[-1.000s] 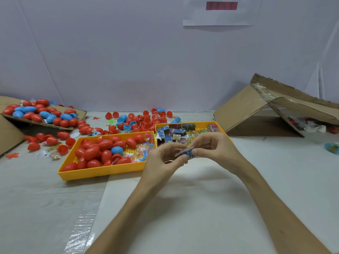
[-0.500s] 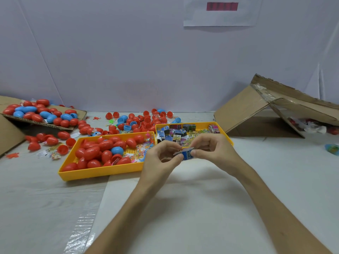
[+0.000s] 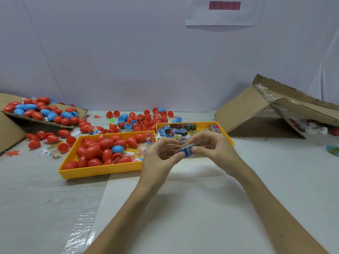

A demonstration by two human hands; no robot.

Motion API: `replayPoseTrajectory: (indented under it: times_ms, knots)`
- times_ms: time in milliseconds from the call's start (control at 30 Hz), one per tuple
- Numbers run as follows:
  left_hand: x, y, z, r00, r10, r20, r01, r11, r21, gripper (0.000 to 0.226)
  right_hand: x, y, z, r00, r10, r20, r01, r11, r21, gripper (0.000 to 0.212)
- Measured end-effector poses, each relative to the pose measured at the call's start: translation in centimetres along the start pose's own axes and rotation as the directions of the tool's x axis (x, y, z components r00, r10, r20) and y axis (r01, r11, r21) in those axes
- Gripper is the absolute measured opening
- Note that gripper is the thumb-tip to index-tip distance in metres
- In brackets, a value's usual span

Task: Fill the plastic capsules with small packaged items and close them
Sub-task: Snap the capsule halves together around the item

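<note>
A small blue-and-white packet point(image 3: 187, 150) with a thin yellow band around it is pinched between both hands above the table's middle. My left hand point(image 3: 159, 157) grips its left end with thumb and fingers. My right hand point(image 3: 212, 147) holds the right end. Behind the hands, a yellow tray point(image 3: 228, 138) holds several small printed packets point(image 3: 177, 132). To its left, another yellow tray point(image 3: 102, 170) carries several red capsules point(image 3: 92, 150), one blue capsule point(image 3: 117, 149) and small colourful bits.
Loose red and blue capsule halves point(image 3: 139, 120) lie behind the trays. A cardboard flap point(image 3: 42, 121) at far left bears more capsules. An opened cardboard box point(image 3: 256, 110) lies at right. A strip of clear tape point(image 3: 80, 230) runs along the table at lower left.
Both hands stay at the same spot with the packet. The fingers shift slightly on it, and a yellow band now shows around the packet.
</note>
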State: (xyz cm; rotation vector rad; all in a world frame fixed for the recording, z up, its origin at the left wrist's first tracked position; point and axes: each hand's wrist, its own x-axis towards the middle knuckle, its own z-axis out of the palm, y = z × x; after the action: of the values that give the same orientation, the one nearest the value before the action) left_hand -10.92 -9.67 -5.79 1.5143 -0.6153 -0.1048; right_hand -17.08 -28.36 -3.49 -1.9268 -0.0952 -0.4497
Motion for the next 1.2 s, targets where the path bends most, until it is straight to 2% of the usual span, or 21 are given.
replayPoseTrajectory:
  times_ms: [133, 300, 500, 733, 933, 1067, 1200]
  knots:
    - [0.0, -0.1, 0.1, 0.999, -0.022, -0.044, 0.022, 1.000, 0.001, 0.025, 0.0, 0.3, 0.2, 1.000, -0.001, 0.016, 0.002, 0.999, -0.033, 0.017]
    - [0.0, 0.2, 0.0, 0.999, 0.027, -0.041, -0.028, 1.000, -0.013, 0.022, -0.3, 0.3, 1.1, 0.989, 0.039, 0.139, -0.044, 0.999, 0.029, 0.046]
    - [-0.1, 0.4, 0.0, 1.000, 0.006, 0.020, -0.004, 0.994, -0.112, 0.016, -0.2, 0.1, 1.2, 0.995, -0.029, 0.098, 0.027, 0.999, 0.024, 0.024]
    - [0.0, 0.5, -0.1, 0.999, 0.003, 0.041, 0.000, 0.996, -0.093, 0.018, -0.2, -0.3, 0.8, 0.996, -0.017, 0.089, 0.011, 0.998, 0.061, 0.018]
    - [-0.1, 0.6, 0.0, 1.000, 0.015, 0.011, -0.014, 0.996, -0.092, 0.017, -0.3, -0.4, 0.8, 0.997, 0.004, 0.073, -0.010, 0.996, 0.084, 0.021]
    - [0.0, 0.7, -0.1, 0.999, 0.004, -0.049, -0.009, 0.995, -0.099, 0.018, -0.3, -0.5, 0.8, 0.999, 0.032, -0.040, -0.029, 0.997, 0.067, 0.023]
    - [0.0, 0.6, -0.1, 0.998, -0.055, -0.034, 0.049, 0.987, -0.152, 0.023, -0.2, -0.4, 1.2, 0.997, 0.034, -0.068, -0.028, 0.996, 0.087, 0.023]
